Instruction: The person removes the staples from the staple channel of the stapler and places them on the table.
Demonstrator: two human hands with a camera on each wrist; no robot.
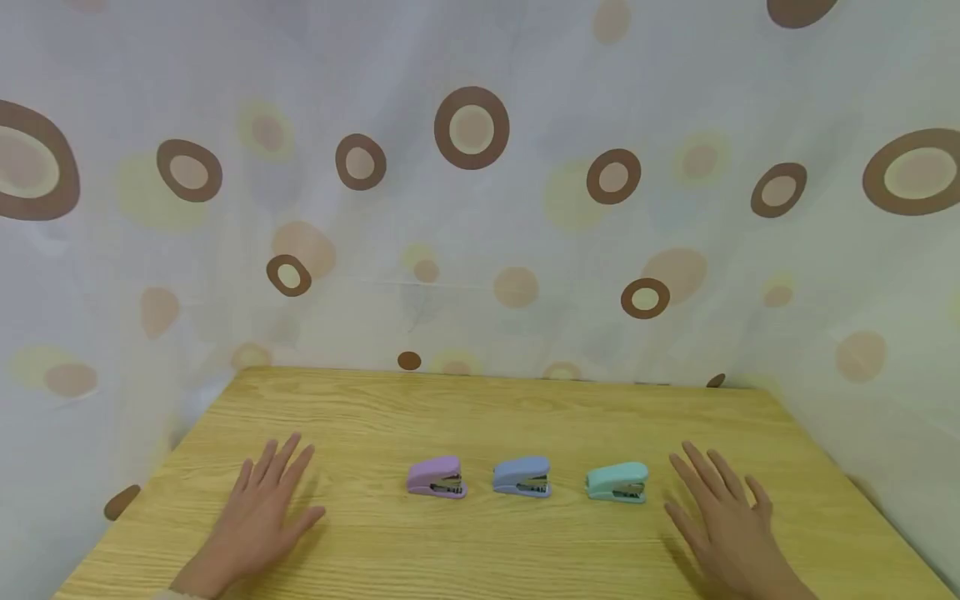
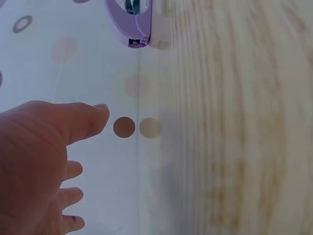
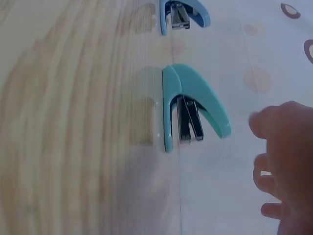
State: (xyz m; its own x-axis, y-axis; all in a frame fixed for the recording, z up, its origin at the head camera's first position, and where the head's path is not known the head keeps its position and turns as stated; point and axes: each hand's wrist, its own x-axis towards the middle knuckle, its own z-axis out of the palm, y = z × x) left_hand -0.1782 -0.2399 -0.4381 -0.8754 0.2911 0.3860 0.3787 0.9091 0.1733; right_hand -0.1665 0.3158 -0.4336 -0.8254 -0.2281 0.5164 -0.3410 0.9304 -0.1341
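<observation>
Three small staplers sit in a row across the middle of the table: a purple stapler (image 1: 437, 477), a blue stapler (image 1: 522, 477) and a mint green stapler (image 1: 617, 482). Their metal parts face right in the head view. Left of the purple one, my left hand (image 1: 258, 508) has its fingers spread and holds nothing. My right hand (image 1: 723, 521) is just right of the green stapler, fingers spread and apart from it. In the right wrist view the green stapler (image 3: 193, 105) shows from the side, with the blue stapler (image 3: 185, 14) beyond it.
The wooden table (image 1: 480, 417) has a light grain. Behind it and along both sides hangs a pale curtain (image 1: 480, 217) printed with brown rings and faint spots, meeting the table's back edge.
</observation>
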